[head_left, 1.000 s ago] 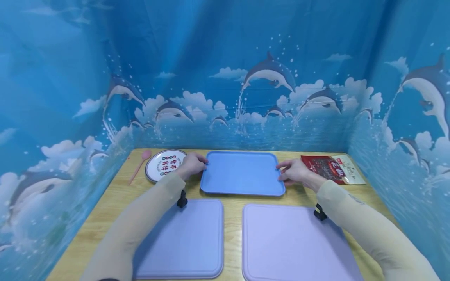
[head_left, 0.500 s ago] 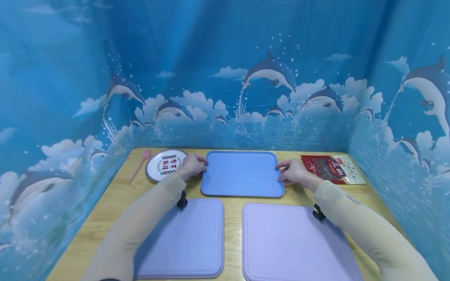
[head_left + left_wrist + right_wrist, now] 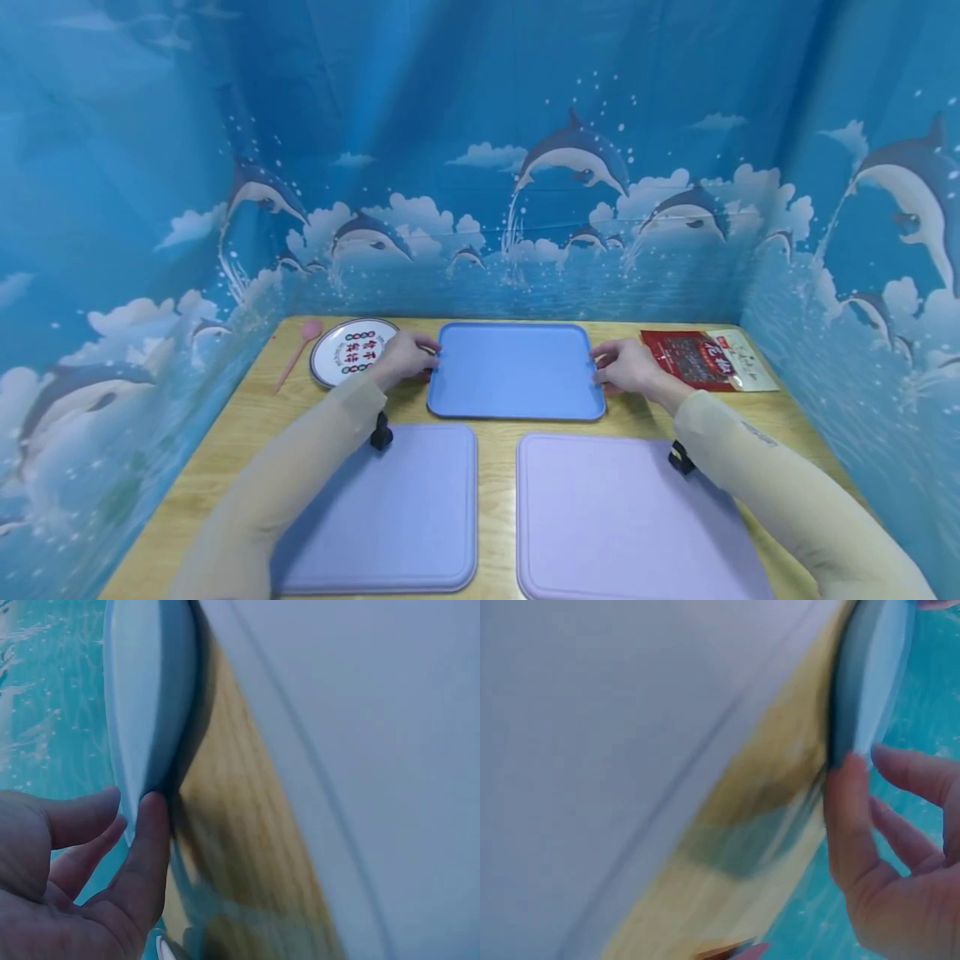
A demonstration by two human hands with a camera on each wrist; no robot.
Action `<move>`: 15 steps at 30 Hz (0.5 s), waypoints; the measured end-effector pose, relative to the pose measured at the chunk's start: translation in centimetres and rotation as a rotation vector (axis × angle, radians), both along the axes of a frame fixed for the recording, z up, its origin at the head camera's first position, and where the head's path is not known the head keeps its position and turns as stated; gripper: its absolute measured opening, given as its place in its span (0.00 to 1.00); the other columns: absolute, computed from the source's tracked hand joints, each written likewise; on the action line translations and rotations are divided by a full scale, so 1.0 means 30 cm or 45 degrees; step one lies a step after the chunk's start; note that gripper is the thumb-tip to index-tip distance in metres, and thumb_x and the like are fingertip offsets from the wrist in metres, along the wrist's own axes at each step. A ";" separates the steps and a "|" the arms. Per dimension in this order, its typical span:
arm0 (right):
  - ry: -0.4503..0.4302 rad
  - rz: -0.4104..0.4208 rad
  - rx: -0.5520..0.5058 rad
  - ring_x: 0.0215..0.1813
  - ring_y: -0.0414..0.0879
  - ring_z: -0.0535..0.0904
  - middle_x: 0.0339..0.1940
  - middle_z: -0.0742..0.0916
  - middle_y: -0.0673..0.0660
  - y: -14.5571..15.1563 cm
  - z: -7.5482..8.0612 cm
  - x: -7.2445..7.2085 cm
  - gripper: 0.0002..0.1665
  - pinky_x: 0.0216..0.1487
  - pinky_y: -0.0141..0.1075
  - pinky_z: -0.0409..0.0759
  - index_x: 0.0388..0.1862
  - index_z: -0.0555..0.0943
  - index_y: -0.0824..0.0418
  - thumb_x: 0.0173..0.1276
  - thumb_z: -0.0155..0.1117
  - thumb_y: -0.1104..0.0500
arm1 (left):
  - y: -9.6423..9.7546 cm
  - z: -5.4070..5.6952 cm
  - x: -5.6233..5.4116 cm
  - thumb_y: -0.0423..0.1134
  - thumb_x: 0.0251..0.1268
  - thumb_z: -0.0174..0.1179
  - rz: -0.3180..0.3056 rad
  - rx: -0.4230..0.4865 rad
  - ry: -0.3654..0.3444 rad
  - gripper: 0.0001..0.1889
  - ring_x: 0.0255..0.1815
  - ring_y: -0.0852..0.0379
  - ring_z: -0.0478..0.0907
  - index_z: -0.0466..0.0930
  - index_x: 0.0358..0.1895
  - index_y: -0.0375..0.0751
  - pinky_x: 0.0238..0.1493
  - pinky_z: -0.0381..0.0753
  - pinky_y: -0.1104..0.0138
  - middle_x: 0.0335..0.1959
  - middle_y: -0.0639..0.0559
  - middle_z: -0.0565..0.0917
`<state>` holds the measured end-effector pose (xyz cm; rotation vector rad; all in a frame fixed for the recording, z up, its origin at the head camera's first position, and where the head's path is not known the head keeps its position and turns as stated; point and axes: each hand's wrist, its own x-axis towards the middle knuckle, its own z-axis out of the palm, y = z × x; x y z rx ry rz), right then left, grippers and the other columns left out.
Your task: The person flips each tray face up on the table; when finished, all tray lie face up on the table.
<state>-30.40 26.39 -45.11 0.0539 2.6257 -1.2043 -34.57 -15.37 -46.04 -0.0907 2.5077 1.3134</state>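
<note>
A shallow blue rectangular tray [image 3: 516, 372] is mid-frame in the head view, between the left hand [image 3: 406, 357], pinching its left rim, and the right hand [image 3: 628, 366], pinching its right rim. A pale lilac rectangular board [image 3: 622, 517] lies lower right on the wood-grain table [image 3: 497, 508].

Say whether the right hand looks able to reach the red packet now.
Probably yes: the red packet lies close beside the right hand with nothing seen between them, though that hand would first have to release the blue tray.
</note>
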 end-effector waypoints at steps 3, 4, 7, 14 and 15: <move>0.088 -0.003 0.053 0.45 0.47 0.92 0.62 0.90 0.71 -0.020 0.031 0.015 0.29 0.44 0.36 0.96 0.73 0.84 0.68 0.74 0.75 0.63 | -0.012 0.015 0.019 0.29 0.74 0.71 -0.045 0.027 0.006 0.21 0.39 0.54 0.91 0.86 0.68 0.35 0.45 0.97 0.65 0.62 0.33 0.90; 0.105 0.002 0.050 0.47 0.48 0.92 0.63 0.90 0.71 -0.028 0.042 0.020 0.30 0.44 0.36 0.96 0.73 0.84 0.68 0.75 0.75 0.62 | -0.015 0.020 0.026 0.30 0.74 0.71 -0.059 0.032 0.007 0.22 0.39 0.53 0.92 0.86 0.69 0.34 0.45 0.97 0.64 0.62 0.33 0.90; 0.119 0.046 -0.004 0.52 0.52 0.93 0.66 0.90 0.72 -0.059 0.073 0.042 0.31 0.48 0.38 0.97 0.75 0.82 0.69 0.76 0.74 0.61 | -0.028 0.037 0.046 0.31 0.76 0.69 -0.091 0.053 -0.008 0.23 0.42 0.51 0.93 0.84 0.71 0.33 0.47 0.97 0.63 0.63 0.32 0.90; 0.035 0.144 -0.178 0.64 0.61 0.91 0.71 0.87 0.73 -0.154 0.108 0.110 0.31 0.58 0.49 0.97 0.77 0.81 0.69 0.79 0.73 0.61 | -0.080 0.082 0.100 0.32 0.80 0.67 -0.112 0.157 -0.069 0.24 0.58 0.43 0.90 0.80 0.75 0.33 0.56 0.97 0.56 0.70 0.30 0.85; 0.022 0.158 -0.196 0.64 0.60 0.91 0.71 0.87 0.73 -0.168 0.109 0.124 0.31 0.59 0.50 0.97 0.77 0.80 0.69 0.79 0.73 0.61 | -0.089 0.085 0.108 0.32 0.80 0.67 -0.117 0.163 -0.073 0.24 0.59 0.42 0.90 0.80 0.75 0.32 0.56 0.98 0.56 0.70 0.29 0.85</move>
